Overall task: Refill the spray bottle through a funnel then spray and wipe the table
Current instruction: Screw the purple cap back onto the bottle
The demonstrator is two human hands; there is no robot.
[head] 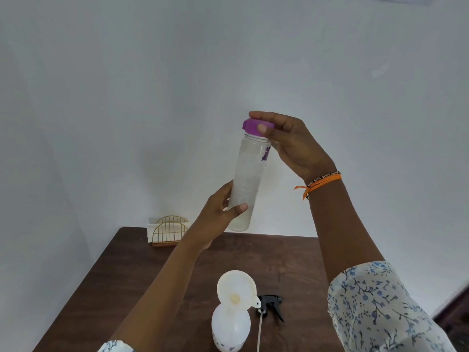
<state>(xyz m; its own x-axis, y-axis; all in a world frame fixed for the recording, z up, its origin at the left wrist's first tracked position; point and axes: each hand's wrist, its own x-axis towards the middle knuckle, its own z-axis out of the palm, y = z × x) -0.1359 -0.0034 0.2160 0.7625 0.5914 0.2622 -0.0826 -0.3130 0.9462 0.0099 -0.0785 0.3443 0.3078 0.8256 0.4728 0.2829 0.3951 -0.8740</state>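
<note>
While dark brown wooden surface [142,273] waits unsprayed and unwiped: white plastic spray bottle [230,326] standing near edge, cream funnel [237,288] seated in neck, black trigger head [271,304] lying beside. Clear water bottle [247,181] aloft in left hand [218,217]; right hand [286,141] gripping purple cap [255,125]. Pouring not begun.

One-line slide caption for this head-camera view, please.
Left hand holds a clear bottle while right hand grips its purple cap; funnel sits in spray bottle below.
</note>
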